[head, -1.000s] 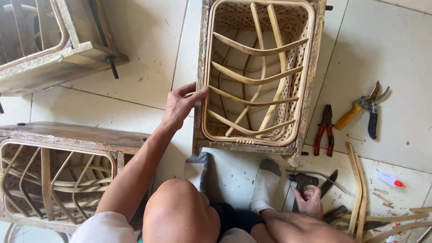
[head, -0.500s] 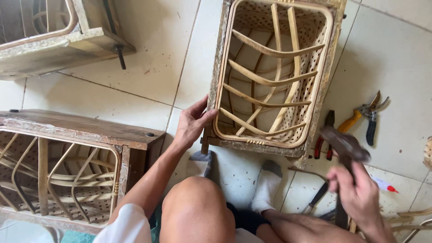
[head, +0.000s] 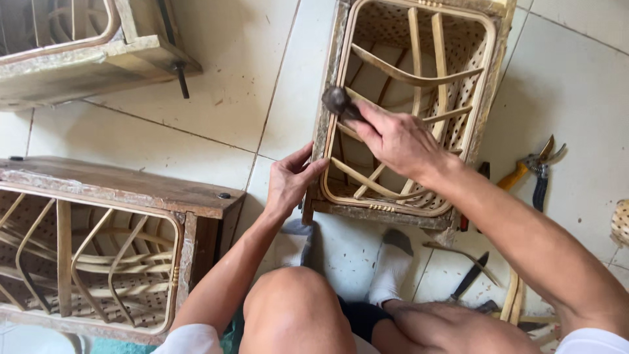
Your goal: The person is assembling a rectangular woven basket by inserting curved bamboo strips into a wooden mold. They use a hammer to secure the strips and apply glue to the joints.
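**Hammer over the near-left corner of the rattan frame**

Much is cut off. The tall wood-framed box with woven rattan panel and curved cane ribs (head: 413,111) runs out of the top edge, so its far end is unseen. The handle of the dark round-headed hammer (head: 339,101) is buried inside the right hand (head: 393,141); only the head and a short neck show. Beyond the frame's right side, the red-handled pliers (head: 473,196) are mostly hidden behind its corner and the right forearm, and the yellow-and-black pruning shears (head: 534,172) lie on the pale tiled floor (head: 229,98) farther out. A dark-bladed knife (head: 470,275) lies on the floor near the frame's lower right corner, its handle end hard to make out.

The right hand is closed around the hammer, whose head sits over the frame's left rail. The left hand (head: 291,180) is half open, fingers resting against the frame's near-left corner, just below the hammer head and apart from it. Two white-socked feet (head: 393,262) rest at the frame's near edge. Left of the frame, well apart, stand two similar cane frames, both cropped.
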